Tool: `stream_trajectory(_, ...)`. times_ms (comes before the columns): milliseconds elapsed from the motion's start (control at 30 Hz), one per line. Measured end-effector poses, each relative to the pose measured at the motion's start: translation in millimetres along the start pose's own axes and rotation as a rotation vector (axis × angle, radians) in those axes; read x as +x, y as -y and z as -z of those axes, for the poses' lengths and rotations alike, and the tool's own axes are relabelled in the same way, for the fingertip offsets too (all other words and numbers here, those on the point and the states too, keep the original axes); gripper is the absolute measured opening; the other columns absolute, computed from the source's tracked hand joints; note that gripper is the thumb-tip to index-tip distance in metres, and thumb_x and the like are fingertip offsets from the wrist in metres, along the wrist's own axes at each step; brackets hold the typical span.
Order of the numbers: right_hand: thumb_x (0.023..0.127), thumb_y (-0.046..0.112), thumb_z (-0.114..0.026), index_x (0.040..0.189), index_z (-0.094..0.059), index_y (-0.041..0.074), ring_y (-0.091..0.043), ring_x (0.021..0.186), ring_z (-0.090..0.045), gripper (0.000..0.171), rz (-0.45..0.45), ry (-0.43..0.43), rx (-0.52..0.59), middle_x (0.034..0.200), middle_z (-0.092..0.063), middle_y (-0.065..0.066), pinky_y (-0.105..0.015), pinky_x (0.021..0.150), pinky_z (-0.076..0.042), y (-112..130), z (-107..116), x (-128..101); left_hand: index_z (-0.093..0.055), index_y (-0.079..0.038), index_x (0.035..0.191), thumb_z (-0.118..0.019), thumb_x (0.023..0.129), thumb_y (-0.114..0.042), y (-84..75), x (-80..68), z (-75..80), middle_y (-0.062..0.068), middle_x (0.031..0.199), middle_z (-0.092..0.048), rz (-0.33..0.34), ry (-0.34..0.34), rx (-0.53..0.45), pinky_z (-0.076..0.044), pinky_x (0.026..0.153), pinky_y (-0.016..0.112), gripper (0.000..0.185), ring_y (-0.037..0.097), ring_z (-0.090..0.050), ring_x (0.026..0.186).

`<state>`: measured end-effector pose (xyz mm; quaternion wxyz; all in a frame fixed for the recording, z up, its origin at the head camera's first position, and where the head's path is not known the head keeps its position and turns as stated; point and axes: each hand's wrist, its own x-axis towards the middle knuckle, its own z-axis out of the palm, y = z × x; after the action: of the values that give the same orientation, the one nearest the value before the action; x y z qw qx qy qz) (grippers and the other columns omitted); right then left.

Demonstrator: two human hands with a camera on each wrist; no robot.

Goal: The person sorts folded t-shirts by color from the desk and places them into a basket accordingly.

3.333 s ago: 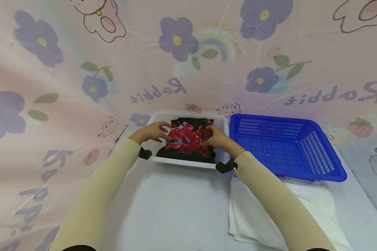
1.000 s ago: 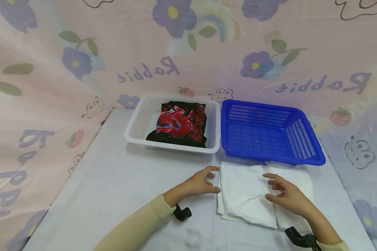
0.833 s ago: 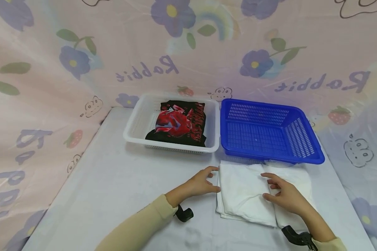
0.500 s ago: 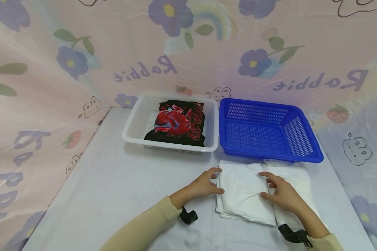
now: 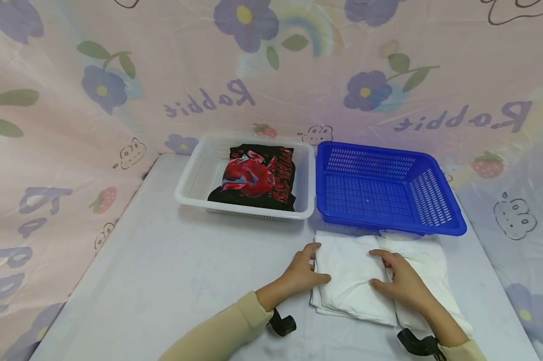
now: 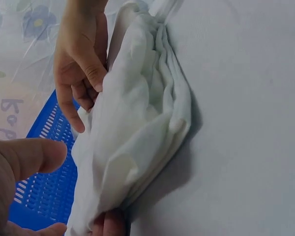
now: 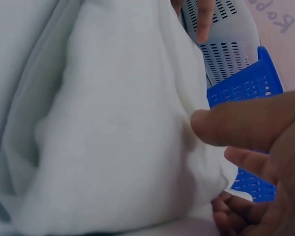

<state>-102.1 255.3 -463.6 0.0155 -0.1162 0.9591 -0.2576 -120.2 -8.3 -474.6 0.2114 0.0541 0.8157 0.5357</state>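
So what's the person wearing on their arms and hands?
Both arms are in long, close-fitting beige sleeves down to the wrists. The left hand and right hand are bare, without gloves. A black camera mount is strapped under each wrist.

The folded cloth [image 5: 350, 281] near the desk's front edge is plain white. The desk [image 5: 172, 271] is pale grey-white. Toward its back edge, one basket [image 5: 389, 193] is bright blue and the other basket [image 5: 194, 183] is white, holding a black garment [image 5: 258, 178] printed in red. Both sleeves [image 5: 222, 331] are cream.
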Motion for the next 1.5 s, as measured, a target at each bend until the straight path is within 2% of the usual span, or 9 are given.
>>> stream_trajectory(200, 0.074, 0.012, -0.080, 0.133, -0.053, 0.010, -0.015, 0.080, -0.053, 0.065, -0.058, 0.039, 0.060, 0.103, -0.058, -0.012, -0.025, 0.065, -0.045, 0, 1, -2, -0.040, -0.013, 0.143, -0.078, 0.077, -0.024, -2.0, -0.3, -7.1, 0.017, 0.131, -0.053, 0.016, -0.013, 0.073, -0.044, 0.099, 0.044, 0.077, 0.031, -0.052, 0.122)
stream_trajectory(367, 0.075, 0.010, -0.079, 0.131, -0.055, 0.011, -0.014, 0.080, -0.053, 0.061, -0.056, 0.037, 0.079, 0.103, -0.058, -0.012, -0.024, 0.066, -0.046, 3, 0, -3, -0.046, -0.018, 0.137, -0.079, 0.076, -0.026, -4.2, -0.7, -10.9, 0.015, 0.128, -0.053, 0.016, -0.003, 0.127, -0.044, 0.098, 0.044, 0.069, 0.030, -0.052, 0.120)
stream_trajectory(567, 0.076, 0.009, -0.078, 0.131, -0.054, 0.011, -0.022, 0.088, -0.060, 0.060, -0.047, 0.026, 0.093, 0.116, -0.062, -0.021, -0.027, 0.068, -0.048, 9, 6, -3, -0.049, -0.017, 0.132, -0.079, 0.076, -0.027, -7.9, -0.2, -11.1, 0.015, 0.125, -0.052, 0.022, -0.012, 0.083, -0.045, 0.097, 0.043, 0.064, 0.029, -0.053, 0.117)
stream_trajectory(800, 0.076, 0.009, -0.078, 0.132, -0.054, 0.014, -0.006, 0.065, -0.042, 0.061, -0.057, 0.128, 0.113, 0.075, -0.045, -0.002, -0.023, 0.059, -0.035, 4, 8, 2, -0.049, -0.018, 0.131, -0.080, 0.075, -0.023, -6.6, 0.2, -8.1, 0.013, 0.120, -0.053, 0.065, 0.009, 0.009, -0.047, 0.090, 0.042, 0.064, 0.024, -0.054, 0.109)
stream_trajectory(967, 0.074, 0.011, -0.079, 0.130, -0.055, 0.016, -0.004, 0.062, -0.038, 0.061, -0.042, 0.182, 0.158, 0.071, -0.041, 0.001, -0.022, 0.056, -0.035, 2, 8, 1, -0.049, -0.022, 0.132, -0.080, 0.076, -0.022, -6.6, -2.8, -7.7, 0.012, 0.120, -0.058, 0.071, 0.063, -0.049, -0.048, 0.088, 0.042, 0.064, 0.023, -0.056, 0.106)
stream_trajectory(1167, 0.075, 0.013, -0.080, 0.133, -0.053, 0.022, -0.006, 0.066, -0.040, 0.065, -0.012, 0.189, 0.170, 0.071, -0.040, 0.002, -0.022, 0.059, -0.034, 8, 6, -4, -0.045, -0.026, 0.134, -0.082, 0.073, -0.021, -4.9, -11.2, -11.4, 0.010, 0.130, -0.057, 0.011, 0.075, 0.094, -0.048, 0.091, 0.040, 0.072, 0.023, -0.056, 0.113)
stream_trajectory(1300, 0.074, 0.011, -0.080, 0.135, -0.051, 0.025, -0.013, 0.090, -0.054, 0.069, 0.026, 0.141, 0.125, 0.100, -0.062, -0.005, -0.024, 0.072, -0.044, 11, 4, -7, -0.043, -0.028, 0.133, -0.082, 0.070, -0.015, -4.2, -14.0, -11.4, 0.007, 0.128, -0.059, -0.045, 0.065, 0.152, -0.048, 0.088, 0.035, 0.075, 0.018, -0.057, 0.110)
stream_trajectory(1400, 0.074, 0.007, -0.079, 0.137, -0.050, 0.025, -0.024, 0.113, -0.056, 0.072, 0.060, 0.108, 0.086, 0.132, -0.059, -0.007, -0.031, 0.085, -0.051, 11, 1, -8, -0.044, -0.028, 0.133, -0.082, 0.069, -0.012, -3.7, -14.6, -9.4, 0.006, 0.120, -0.062, -0.062, 0.069, 0.146, -0.048, 0.086, 0.032, 0.076, 0.015, -0.057, 0.104)
stream_trajectory(1500, 0.073, 0.002, -0.077, 0.138, -0.050, 0.025, -0.026, 0.120, -0.054, 0.074, 0.090, 0.084, 0.067, 0.136, -0.057, -0.007, -0.034, 0.086, -0.052, 12, -2, -9, -0.044, -0.029, 0.133, -0.081, 0.071, -0.010, -3.1, -14.8, -7.0, 0.001, 0.099, -0.063, -0.072, 0.079, 0.138, -0.047, 0.079, 0.028, 0.074, 0.010, -0.055, 0.089)
